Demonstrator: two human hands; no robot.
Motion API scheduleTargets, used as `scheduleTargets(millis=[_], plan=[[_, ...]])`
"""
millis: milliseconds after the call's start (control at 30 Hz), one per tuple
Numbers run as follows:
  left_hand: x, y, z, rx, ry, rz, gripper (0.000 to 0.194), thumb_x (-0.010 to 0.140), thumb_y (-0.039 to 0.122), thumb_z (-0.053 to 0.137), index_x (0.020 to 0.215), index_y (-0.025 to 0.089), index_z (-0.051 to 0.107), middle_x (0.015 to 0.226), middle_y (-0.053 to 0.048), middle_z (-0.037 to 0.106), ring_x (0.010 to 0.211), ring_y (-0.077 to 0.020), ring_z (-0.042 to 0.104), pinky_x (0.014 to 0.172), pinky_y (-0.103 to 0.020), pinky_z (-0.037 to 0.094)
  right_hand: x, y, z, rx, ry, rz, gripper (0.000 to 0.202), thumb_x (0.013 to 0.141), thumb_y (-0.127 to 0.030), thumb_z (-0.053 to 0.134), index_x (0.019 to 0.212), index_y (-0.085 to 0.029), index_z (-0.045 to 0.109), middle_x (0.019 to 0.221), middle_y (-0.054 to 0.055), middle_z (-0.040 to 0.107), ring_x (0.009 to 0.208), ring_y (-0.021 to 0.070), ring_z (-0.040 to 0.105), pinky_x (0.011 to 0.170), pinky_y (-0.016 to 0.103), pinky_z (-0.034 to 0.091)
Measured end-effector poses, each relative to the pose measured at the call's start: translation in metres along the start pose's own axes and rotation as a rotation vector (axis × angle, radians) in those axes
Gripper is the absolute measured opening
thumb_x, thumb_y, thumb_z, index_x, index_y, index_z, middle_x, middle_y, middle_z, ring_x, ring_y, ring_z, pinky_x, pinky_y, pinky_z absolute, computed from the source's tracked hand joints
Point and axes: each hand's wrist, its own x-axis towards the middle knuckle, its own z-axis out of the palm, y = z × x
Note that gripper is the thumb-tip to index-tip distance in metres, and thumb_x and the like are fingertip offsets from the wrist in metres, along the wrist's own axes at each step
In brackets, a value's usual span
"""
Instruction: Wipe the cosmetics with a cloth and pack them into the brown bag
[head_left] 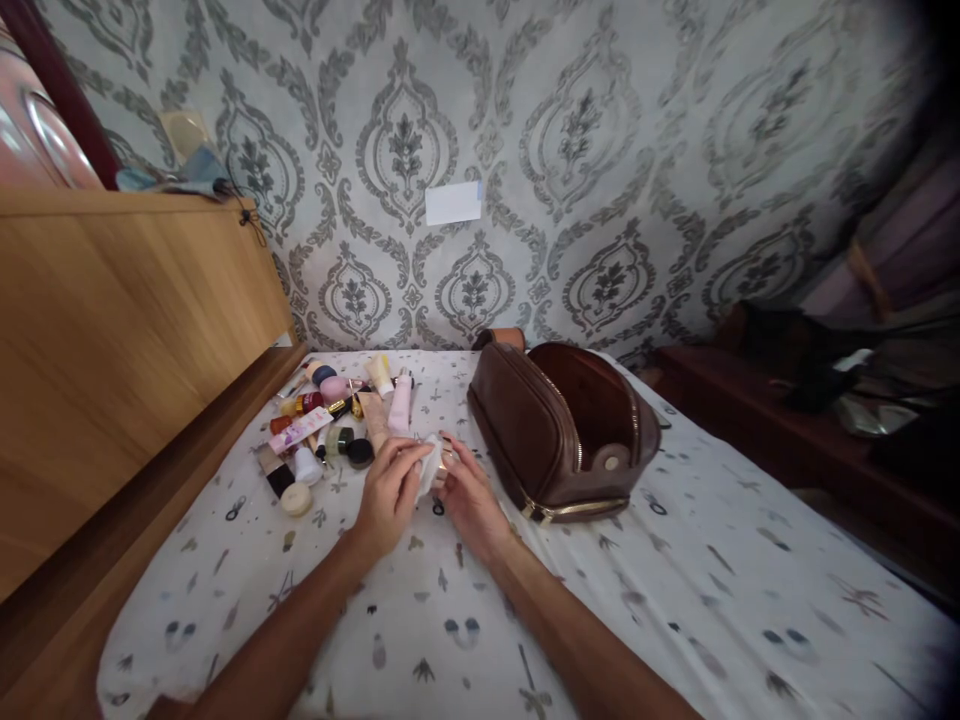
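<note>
My left hand (391, 490) is closed on a crumpled white wipe (430, 466), pressing it against a small item. My right hand (472, 500) grips that small pinkish-gold cosmetic container (444, 462), mostly covered by fingers and wipe. Both hands meet just above the patterned sheet. Right of them stands a brown leather toiletry bag (517, 430), its top unzipped and its dark inside showing. Left of my hands lies a cluster of cosmetics, among them a beige tube (373, 415), a pink tube (401, 402), a black-lidded jar (360, 453) and a round cream-coloured jar (297, 498).
The white patterned sheet (435, 630) runs up to a grey damask wall (480, 130). A wooden cabinet (142, 330) borders the left side. A brown roll-like item (504, 338) sits behind the bag. Dark clutter (810, 390) lies at the right.
</note>
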Motion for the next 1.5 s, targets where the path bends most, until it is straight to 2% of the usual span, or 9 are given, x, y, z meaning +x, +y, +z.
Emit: scheduleTargets(millis=[67,167,333,567,767,933,1133,1333,1500], plan=[[0.003,-0.002,-0.004,0.016,0.014,-0.038,0.031,0.097,0.019,0.042,0.116,0.021,0.066,0.109,-0.009,0.061,0.106,-0.0199,0.059,0.096,-0.034,0.047,-0.003,0.000,0.002,-0.028,-0.047,0.039,0.044,0.072,-0.024,0.080,0.114,-0.019,0.067,0.094,0.001,0.073,0.076,0.0143,0.064,0.063,0.024,0.052],[0.008,-0.008,-0.008,-0.029,0.015,-0.159,0.031,0.097,0.022,0.041,0.115,0.020,0.067,0.108,-0.009,0.062,0.106,-0.0210,0.059,0.097,-0.036,0.046,-0.004,-0.001,0.002,0.050,-0.082,0.152,0.030,0.075,-0.030,0.078,0.100,-0.017,0.071,0.088,0.002,0.073,0.073,0.0166,0.065,0.059,0.027,0.055],[0.009,-0.015,-0.006,-0.119,-0.026,-0.290,0.028,0.093,0.024,0.046,0.107,0.018,0.069,0.105,-0.009,0.069,0.104,-0.0230,0.062,0.095,-0.036,0.045,0.002,-0.005,-0.005,0.154,-0.008,0.148,0.024,0.079,-0.039,0.076,0.092,-0.021,0.069,0.088,0.000,0.075,0.076,0.0162,0.068,0.063,0.028,0.058],[0.004,-0.014,0.001,-0.287,-0.097,-0.492,0.025,0.090,0.032,0.051,0.097,0.017,0.070,0.090,-0.004,0.072,0.079,-0.0181,0.063,0.071,-0.026,0.046,0.010,-0.010,-0.011,0.201,0.056,0.065,0.024,0.075,-0.038,0.081,0.088,-0.021,0.069,0.082,-0.001,0.075,0.075,0.0144,0.069,0.075,0.029,0.059],[0.006,-0.010,-0.005,-0.407,-0.021,-0.618,0.028,0.088,0.041,0.056,0.091,0.016,0.068,0.067,0.003,0.056,0.057,-0.0110,0.045,0.052,-0.020,0.033,0.007,-0.016,-0.004,0.141,0.031,-0.008,0.033,0.069,-0.040,0.084,0.093,-0.024,0.068,0.091,-0.003,0.073,0.079,0.0150,0.067,0.075,0.031,0.058],[0.007,0.003,-0.004,-0.502,-0.072,-0.657,0.047,0.085,0.055,0.059,0.106,0.014,0.069,0.063,0.003,0.056,0.055,-0.0109,0.048,0.053,-0.020,0.037,-0.001,-0.020,0.004,0.010,0.017,-0.115,0.042,0.066,-0.036,0.086,0.102,-0.025,0.067,0.094,-0.002,0.068,0.076,0.0136,0.063,0.065,0.026,0.053],[0.005,0.000,0.010,-0.783,-0.234,-0.682,0.071,0.069,0.061,0.076,0.119,0.012,0.068,0.087,-0.010,0.075,0.081,-0.0250,0.069,0.074,-0.030,0.052,-0.012,-0.027,0.004,-0.598,-0.060,-0.272,0.059,0.067,-0.037,0.080,0.121,-0.022,0.059,0.119,0.007,0.062,0.109,0.0224,0.058,0.088,0.034,0.050],[0.014,-0.010,0.013,-0.734,-0.264,-0.784,0.087,0.048,0.059,0.088,0.118,0.012,0.068,0.091,-0.012,0.077,0.086,-0.0304,0.071,0.071,-0.031,0.055,-0.029,-0.050,0.003,-0.666,-0.156,-0.273,0.063,0.069,-0.040,0.077,0.124,-0.023,0.050,0.125,0.010,0.055,0.114,0.0240,0.055,0.083,0.034,0.053],[0.027,0.026,0.012,-0.543,-0.204,-0.677,0.078,0.060,0.051,0.083,0.125,0.014,0.062,0.095,-0.009,0.076,0.089,-0.0277,0.071,0.079,-0.032,0.055,-0.047,-0.085,0.007,-0.659,-0.220,-0.260,0.062,0.071,-0.037,0.077,0.125,-0.025,0.049,0.119,0.007,0.058,0.112,0.0222,0.057,0.086,0.035,0.052]])
